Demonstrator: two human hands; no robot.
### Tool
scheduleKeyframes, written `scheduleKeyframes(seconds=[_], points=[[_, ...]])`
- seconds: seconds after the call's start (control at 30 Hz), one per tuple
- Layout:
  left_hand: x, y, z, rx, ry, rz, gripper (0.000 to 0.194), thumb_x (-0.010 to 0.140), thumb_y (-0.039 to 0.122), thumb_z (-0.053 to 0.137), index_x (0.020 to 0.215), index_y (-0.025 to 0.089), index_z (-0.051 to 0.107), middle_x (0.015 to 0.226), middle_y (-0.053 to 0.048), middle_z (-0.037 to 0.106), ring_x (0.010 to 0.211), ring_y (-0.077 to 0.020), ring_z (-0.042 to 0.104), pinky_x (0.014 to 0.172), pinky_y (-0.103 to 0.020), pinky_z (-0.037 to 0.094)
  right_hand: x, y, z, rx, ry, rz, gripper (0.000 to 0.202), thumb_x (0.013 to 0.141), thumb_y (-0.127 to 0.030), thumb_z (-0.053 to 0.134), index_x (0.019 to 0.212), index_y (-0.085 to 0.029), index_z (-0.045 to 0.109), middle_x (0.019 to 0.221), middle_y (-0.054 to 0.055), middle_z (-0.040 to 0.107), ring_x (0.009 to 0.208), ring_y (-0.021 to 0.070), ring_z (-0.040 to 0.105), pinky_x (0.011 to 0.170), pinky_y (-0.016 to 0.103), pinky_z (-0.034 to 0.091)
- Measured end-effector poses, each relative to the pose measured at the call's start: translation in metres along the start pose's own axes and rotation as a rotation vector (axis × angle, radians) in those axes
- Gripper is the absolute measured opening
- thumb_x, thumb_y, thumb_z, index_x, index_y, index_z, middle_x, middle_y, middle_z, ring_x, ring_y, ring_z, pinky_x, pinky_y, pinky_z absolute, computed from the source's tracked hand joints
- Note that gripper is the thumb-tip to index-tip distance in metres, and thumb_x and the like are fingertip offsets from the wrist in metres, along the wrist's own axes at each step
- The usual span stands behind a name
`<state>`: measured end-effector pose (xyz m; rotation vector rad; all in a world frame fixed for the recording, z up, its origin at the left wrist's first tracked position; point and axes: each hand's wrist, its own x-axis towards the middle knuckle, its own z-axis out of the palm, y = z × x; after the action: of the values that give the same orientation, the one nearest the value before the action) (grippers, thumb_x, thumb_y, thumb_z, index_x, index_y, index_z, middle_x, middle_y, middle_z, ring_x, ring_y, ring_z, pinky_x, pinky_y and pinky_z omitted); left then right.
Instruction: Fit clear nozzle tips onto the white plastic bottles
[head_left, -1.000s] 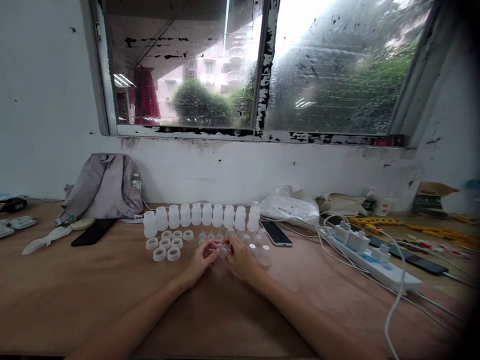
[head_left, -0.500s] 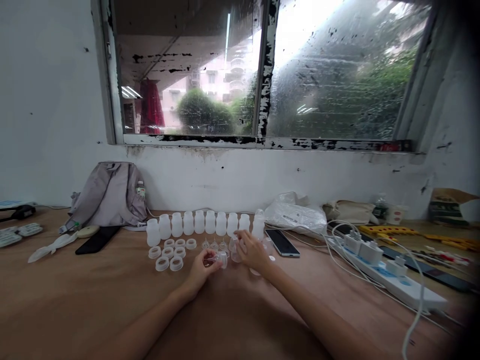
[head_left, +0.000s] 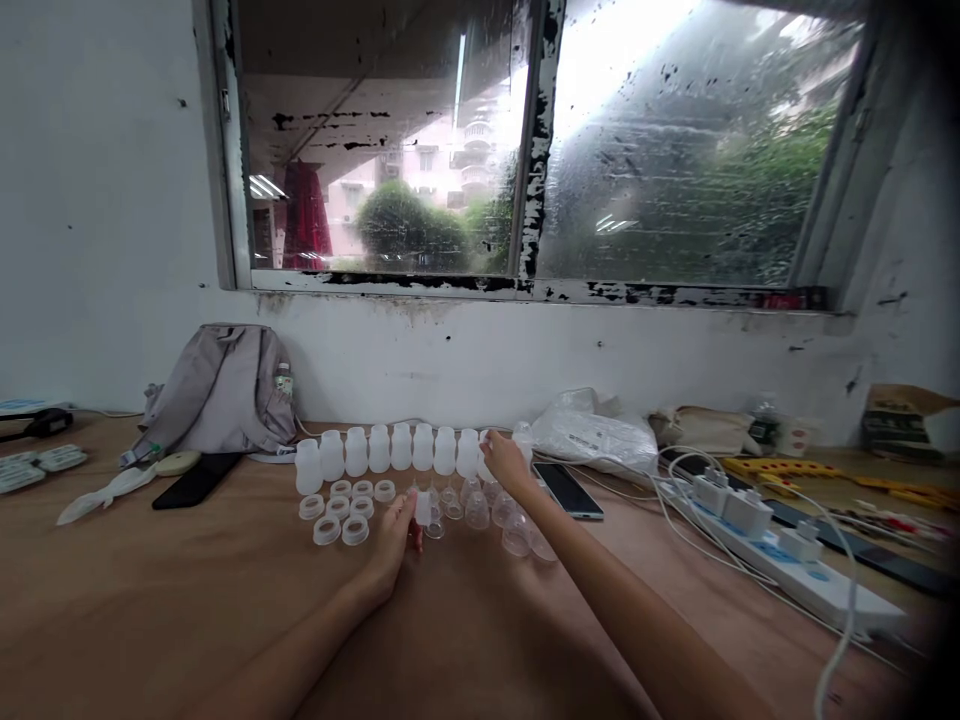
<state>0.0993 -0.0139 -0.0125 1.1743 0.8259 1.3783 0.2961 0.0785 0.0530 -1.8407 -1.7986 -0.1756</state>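
My left hand (head_left: 397, 530) is closed around a small white translucent piece (head_left: 424, 508), perhaps a ring seen edge-on; the fingers hide part of it. Beside that piece stand clear teats (head_left: 451, 503). My right hand (head_left: 507, 466) reaches to the right part of a row of frosted bottles (head_left: 401, 447). Its fingers are closed at the top of a bottle (head_left: 484, 462), which the hand partly covers. Several clear dome caps (head_left: 477, 511) sit below the right wrist. Left of my left hand lie several frosted collar rings (head_left: 327, 530).
A phone (head_left: 570, 490) lies right of the bottles, before a clear plastic bag (head_left: 596, 440). Farther right is a power strip (head_left: 817, 570) with plugs and loose white cables. A grey backpack (head_left: 225, 390) leans on the wall at left, near a black pouch (head_left: 195, 482).
My right hand has moved up and slightly right, from the dome caps to the bottle row. My left hand has turned upright, and the white piece now shows at its fingers.
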Motion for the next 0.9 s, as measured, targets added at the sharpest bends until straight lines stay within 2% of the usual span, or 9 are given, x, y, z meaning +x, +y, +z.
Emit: scheduleKeyframes(seconds=[0.1, 0.17, 0.23, 0.3, 0.4, 0.57, 0.67, 0.77, 0.9], points=[[0.003, -0.002, 0.000, -0.092, 0.043, -0.028, 0.043, 0.070, 0.060, 0.048, 0.065, 0.018, 0.042, 0.048, 0.007, 0.043, 0.037, -0.0071, 0.038, 0.038, -0.019, 0.033, -0.013, -0.006, -0.027, 0.022, 0.096, -0.076, 0.022, 0.085, -0.031, 0.039, 0.097, -0.020, 0.053, 0.092, 0.008, 0.056, 0.082, 0.0186, 0.055, 0.067, 0.026, 0.036], [0.003, -0.002, 0.000, -0.159, 0.043, -0.042, 0.044, 0.069, 0.061, 0.049, 0.065, 0.019, 0.041, 0.046, 0.007, 0.042, 0.036, -0.0068, 0.037, 0.037, -0.019, 0.033, -0.025, -0.009, -0.043, 0.142, 0.208, -0.155, 0.021, 0.082, -0.034, 0.043, 0.090, -0.019, 0.056, 0.091, 0.006, 0.053, 0.075, 0.0162, 0.054, 0.067, 0.026, 0.038], [0.002, 0.000, 0.001, -0.207, 0.044, -0.055, 0.044, 0.067, 0.062, 0.051, 0.063, 0.018, 0.041, 0.045, 0.008, 0.041, 0.035, -0.0062, 0.036, 0.036, -0.019, 0.033, -0.038, -0.010, -0.051, 0.329, 0.180, -0.236, 0.018, 0.078, -0.033, 0.048, 0.081, -0.018, 0.057, 0.087, 0.004, 0.051, 0.069, 0.0137, 0.052, 0.066, 0.026, 0.039], [0.001, 0.002, 0.001, -0.230, 0.046, -0.065, 0.045, 0.066, 0.061, 0.052, 0.063, 0.018, 0.041, 0.044, 0.008, 0.040, 0.034, -0.0052, 0.034, 0.036, -0.019, 0.032, -0.050, -0.010, -0.048, 0.517, 0.041, -0.293, 0.016, 0.076, -0.033, 0.049, 0.075, -0.018, 0.055, 0.079, 0.001, 0.052, 0.066, 0.0130, 0.051, 0.063, 0.025, 0.040], [0.000, 0.004, 0.001, -0.256, 0.024, -0.079, 0.043, 0.067, 0.059, 0.054, 0.066, 0.018, 0.042, 0.046, 0.009, 0.040, 0.034, -0.0049, 0.034, 0.036, -0.018, 0.033, -0.068, -0.010, -0.032, 0.717, -0.155, -0.316, 0.016, 0.073, -0.034, 0.054, 0.076, -0.019, 0.051, 0.072, -0.001, 0.054, 0.069, 0.0141, 0.053, 0.061, 0.025, 0.041], [0.000, 0.002, 0.000, -0.277, -0.053, -0.049, 0.037, 0.069, 0.053, 0.056, 0.073, 0.019, 0.041, 0.056, 0.007, 0.047, 0.040, -0.0061, 0.041, 0.038, -0.019, 0.035, -0.090, -0.017, -0.011, 0.827, -0.226, -0.340, 0.039, 0.071, -0.032, 0.059, 0.104, -0.023, 0.040, 0.092, 0.001, 0.058, 0.083, 0.0155, 0.055, 0.072, 0.029, 0.044], [0.000, 0.001, -0.003, -0.259, -0.086, 0.005, 0.034, 0.072, 0.050, 0.054, 0.075, 0.019, 0.040, 0.058, 0.006, 0.047, 0.043, -0.0072, 0.044, 0.040, -0.019, 0.036, -0.103, -0.023, -0.006, 0.828, -0.305, -0.373, 0.047, 0.070, -0.033, 0.061, 0.107, -0.022, 0.035, 0.093, 0.002, 0.059, 0.085, 0.0160, 0.056, 0.075, 0.030, 0.044], [0.000, 0.000, -0.005, -0.226, -0.083, 0.040, 0.032, 0.073, 0.049, 0.053, 0.076, 0.019, 0.040, 0.056, 0.006, 0.046, 0.045, -0.0079, 0.045, 0.041, -0.019, 0.036, -0.113, -0.029, -0.005, 0.736, -0.311, -0.354, 0.049, 0.065, -0.036, 0.066, 0.101, -0.020, 0.037, 0.091, 0.004, 0.059, 0.083, 0.0182, 0.057, 0.071, 0.031, 0.045], [-0.001, 0.000, -0.006, -0.135, -0.079, 0.057, 0.031, 0.074, 0.048, 0.053, 0.079, 0.018, 0.043, 0.054, 0.006, 0.045, 0.044, -0.0080, 0.044, 0.041, -0.019, 0.036, -0.116, -0.030, -0.009, 0.503, -0.149, -0.477, 0.046, 0.066, -0.040, 0.066, 0.101, -0.020, 0.044, 0.095, 0.006, 0.060, 0.087, 0.0216, 0.057, 0.073, 0.034, 0.045]])
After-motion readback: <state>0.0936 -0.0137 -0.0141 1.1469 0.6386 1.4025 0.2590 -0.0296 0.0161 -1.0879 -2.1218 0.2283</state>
